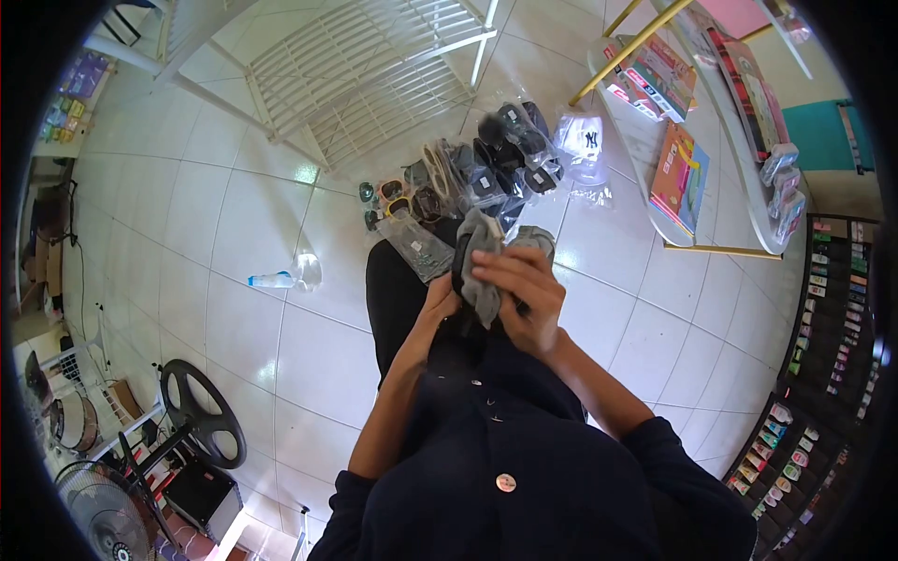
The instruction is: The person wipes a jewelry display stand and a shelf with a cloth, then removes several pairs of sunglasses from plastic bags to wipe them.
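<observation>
A crumpled grey cloth (481,304) is gathered between my two hands, over my lap. My right hand (531,292) is closed on it, fingers bent across its upper face. My left hand (441,301) grips a dark, curved-edged item (459,265) pressed against the cloth's left side; I cannot tell what it is. Just beyond my right fingers is a second grey cloth piece (535,239). A grey packet in clear plastic (417,246) lies at my left knee. Past my knees, bagged dark caps (524,140) and several sunglasses (398,207) are spread on the floor.
A white cap with a logo (582,148) lies right of the pile. Behind it stands a white slatted rack (360,84). Shelves with boxed goods (678,178) are at right. A plastic bottle (281,278) lies on the tiles at left, near a black steering wheel (201,414) and a fan (103,514).
</observation>
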A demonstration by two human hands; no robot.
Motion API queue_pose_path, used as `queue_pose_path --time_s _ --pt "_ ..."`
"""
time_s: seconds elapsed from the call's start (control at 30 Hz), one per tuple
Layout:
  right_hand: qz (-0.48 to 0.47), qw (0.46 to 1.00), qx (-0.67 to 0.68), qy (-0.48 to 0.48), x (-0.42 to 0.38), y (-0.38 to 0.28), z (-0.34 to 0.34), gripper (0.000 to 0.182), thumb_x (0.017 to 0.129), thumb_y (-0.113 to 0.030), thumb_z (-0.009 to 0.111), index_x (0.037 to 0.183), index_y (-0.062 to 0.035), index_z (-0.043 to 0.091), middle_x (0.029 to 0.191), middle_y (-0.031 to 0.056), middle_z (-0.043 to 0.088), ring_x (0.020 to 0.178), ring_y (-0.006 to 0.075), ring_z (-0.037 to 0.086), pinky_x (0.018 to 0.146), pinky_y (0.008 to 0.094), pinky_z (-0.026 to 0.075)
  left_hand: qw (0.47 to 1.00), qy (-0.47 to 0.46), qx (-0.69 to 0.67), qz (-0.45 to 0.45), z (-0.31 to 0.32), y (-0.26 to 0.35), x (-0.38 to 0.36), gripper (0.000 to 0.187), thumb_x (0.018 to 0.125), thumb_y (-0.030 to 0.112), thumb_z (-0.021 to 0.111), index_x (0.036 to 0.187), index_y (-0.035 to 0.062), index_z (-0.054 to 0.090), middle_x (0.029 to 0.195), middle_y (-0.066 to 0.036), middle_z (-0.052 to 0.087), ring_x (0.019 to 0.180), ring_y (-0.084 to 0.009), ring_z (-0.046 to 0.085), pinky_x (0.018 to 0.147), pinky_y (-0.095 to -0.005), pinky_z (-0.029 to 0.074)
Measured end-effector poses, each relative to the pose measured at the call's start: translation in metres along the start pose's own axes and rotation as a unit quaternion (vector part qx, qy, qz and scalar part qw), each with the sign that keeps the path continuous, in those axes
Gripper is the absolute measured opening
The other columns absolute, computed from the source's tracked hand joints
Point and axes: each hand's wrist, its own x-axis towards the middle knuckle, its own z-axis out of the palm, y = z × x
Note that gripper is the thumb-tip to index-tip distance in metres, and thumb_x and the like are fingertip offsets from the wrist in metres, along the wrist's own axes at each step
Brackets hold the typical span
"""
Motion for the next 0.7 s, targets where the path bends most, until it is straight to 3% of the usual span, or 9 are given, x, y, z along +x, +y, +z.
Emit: queue_pose_path --time_s 0.1,0.23,0.33,0.4,0.53,0.57,0.6,0.63,0.7 --pt "0.043 0.997 -0.044 0.053 0.008 0.000 0.003 0.034 0.062 0.009 0.053 0.092 -0.0041 0.063 0.103 0.0061 0.060 0.087 0.0251 0.053 0.077 0.0317 0.043 0.991 -0.124 -0.033 0.026 -0.001 -0.001 -0.001 0.022 0.090 0.012 0.037 0.108 -0.0012 0.042 0.087 -0.007 0.049 0.074 -0.0114 0.054 0.063 -0.0226 0.044" --pt "0.012 1.000 -0.007 -0.008 0.005 -0.009 -0.001 0.034 0.063 0.008 0.052 0.093 -0.0038 0.063 0.105 0.0076 0.060 0.088 0.0252 0.052 0.078 0.0306 0.042 0.995 -0.059 0.037 0.068 -0.001 0.001 -0.002 0.023 0.089 0.012 0.040 0.108 -0.0006 0.042 0.086 -0.007 0.049 0.075 -0.0117 0.053 0.064 -0.0233 0.044" --pt "0.024 0.999 -0.015 0.032 0.005 0.003 -0.002 0.035 0.063 0.009 0.051 0.093 -0.0032 0.063 0.104 0.0078 0.060 0.089 0.0252 0.052 0.079 0.0311 0.041 0.998 -0.055 -0.041 0.001 -0.002 0.005 0.002 0.020 0.088 0.012 0.042 0.103 -0.0007 0.045 0.079 -0.005 0.050 0.075 -0.0118 0.053 0.064 -0.0237 0.043" --pt "0.049 0.998 -0.009 0.046 0.011 0.003 0.001 0.034 0.065 0.009 0.049 0.094 -0.0027 0.063 0.104 0.0080 0.060 0.089 0.0242 0.052 0.080 0.0310 0.041 0.982 -0.092 0.151 0.069 -0.003 0.002 0.008 0.030 0.084 0.011 0.041 0.108 -0.0057 0.046 0.085 -0.013 0.057 0.075 -0.0197 0.058 0.067 -0.0266 0.044" --pt "0.135 0.975 0.150 0.094 0.008 0.006 0.004 0.026 0.073 0.002 0.048 0.096 -0.0021 0.061 0.103 0.0088 0.060 0.089 0.0187 0.052 0.082 0.0293 0.040 0.947 -0.053 0.291 0.124 -0.002 0.021 0.007 0.026 0.084 0.010 0.042 0.104 -0.0054 0.046 0.077 -0.017 0.057 0.071 -0.0309 0.058 0.062 -0.0345 0.044" --pt "0.262 0.906 0.319 0.095 0.007 0.006 -0.001 0.024 0.076 -0.004 0.048 0.097 0.0011 0.059 0.101 0.0094 0.059 0.093 0.0175 0.051 0.084 0.0285 0.039 0.911 0.000 0.396 0.118 0.003 0.032 0.005 0.025 0.084 0.011 0.043 0.103 -0.0042 0.047 0.075 -0.018 0.057 0.068 -0.0334 0.056 0.059 -0.0367 0.044" --pt "0.378 0.792 0.471 0.090 0.006 0.006 -0.003 0.026 0.079 -0.009 0.047 0.099 0.0043 0.056 0.099 0.0101 0.059 0.096 0.0163 0.050 0.085 0.0278 0.038 0.861 0.053 0.495 0.108 0.006 0.036 0.003 0.024 0.084 0.012 0.044 0.102 -0.0030 0.048 0.073 -0.018 0.057 0.064 -0.0359 0.055 0.057 -0.0390 0.043" --pt "0.376 0.778 0.491 0.110 0.005 0.008 0.000 0.029 0.083 -0.019 0.049 0.101 0.0017 0.057 0.095 0.0083 0.059 0.088 0.0100 0.052 0.080 0.0243 0.041 0.861 0.053 0.494 0.107 0.008 0.035 0.004 0.024 0.084 0.012 0.044 0.102 -0.0030 0.048 0.073 -0.018 0.057 0.064 -0.0359 0.055 0.057 -0.0390 0.043" --pt "0.374 0.798 0.464 0.085 -0.003 0.004 0.001 0.030 0.082 -0.019 0.052 0.102 0.0025 0.056 0.095 0.0086 0.059 0.089 0.0095 0.052 0.080 0.0242 0.041 0.803 0.159 0.527 0.227 0.012 0.030 0.005 0.023 0.082 0.011 0.050 0.102 0.0006 0.052 0.058 -0.014 0.053 0.049 -0.0290 0.051 0.048 -0.0310 0.038"
